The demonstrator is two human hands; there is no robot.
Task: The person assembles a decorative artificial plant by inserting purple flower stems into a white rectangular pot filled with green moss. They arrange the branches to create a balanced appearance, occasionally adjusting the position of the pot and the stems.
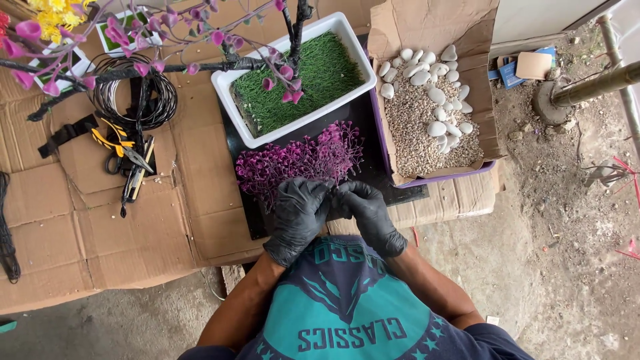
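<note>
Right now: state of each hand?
Left hand: gloved, fingers curled at the purple artificial flowers; cannot tell whether it grips any.
Right hand: gloved, fingers curled against the left; anything held is hidden.

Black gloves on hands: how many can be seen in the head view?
2. The left hand's black rubber glove and the right hand's black rubber glove meet at the near edge of the purple artificial foliage. No others show.

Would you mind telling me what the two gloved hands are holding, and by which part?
Both the left hand and right hand pinch the near edge of the purple artificial plant cluster; the exact piece between the fingers is hidden.
</note>
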